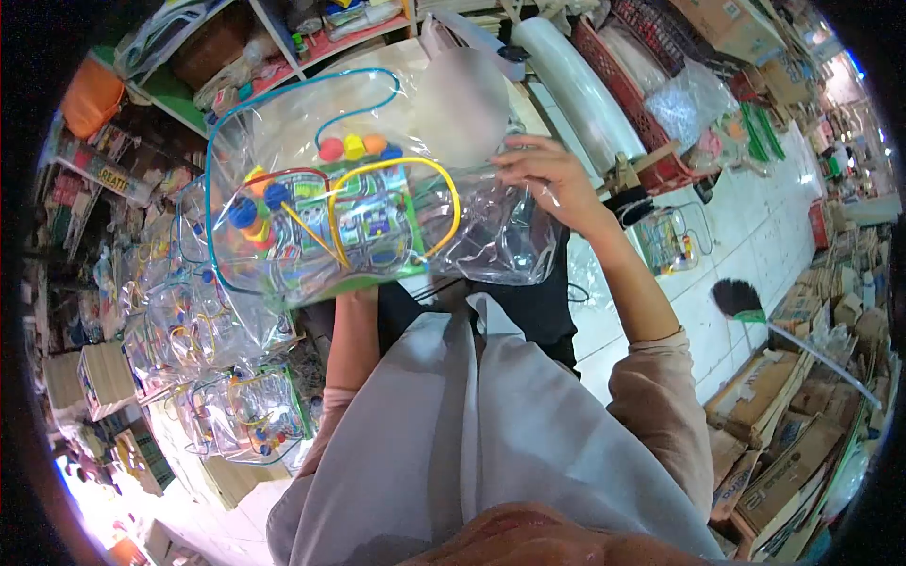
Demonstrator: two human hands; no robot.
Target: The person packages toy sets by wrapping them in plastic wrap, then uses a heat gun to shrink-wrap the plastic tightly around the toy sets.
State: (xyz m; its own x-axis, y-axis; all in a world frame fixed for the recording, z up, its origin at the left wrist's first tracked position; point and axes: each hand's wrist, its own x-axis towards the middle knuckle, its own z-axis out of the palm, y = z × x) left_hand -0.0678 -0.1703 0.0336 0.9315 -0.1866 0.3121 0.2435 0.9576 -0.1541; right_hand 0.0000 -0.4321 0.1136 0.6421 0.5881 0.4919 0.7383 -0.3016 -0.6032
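Note:
A bead maze toy point(373, 222) sits inside a clear plastic bag point(500, 236) in front of me. Its printed board carries looping blue, yellow and red wires with coloured beads. My right hand point(550, 179) is at the right side of the bag, its fingers closed on the plastic near the bag's end. The left forearm point(354, 340) reaches up beneath the board; my left hand is hidden behind the toy, so its fingers do not show.
More bagged bead mazes point(250, 406) are stacked at the left. Another bagged one point(670, 241) lies on the tiled floor at right, near a broom or dustpan point(741, 300). Flattened cardboard point(783, 472) fills the lower right. A plastic roll point(576, 85) and red crate point(613, 85) stand ahead.

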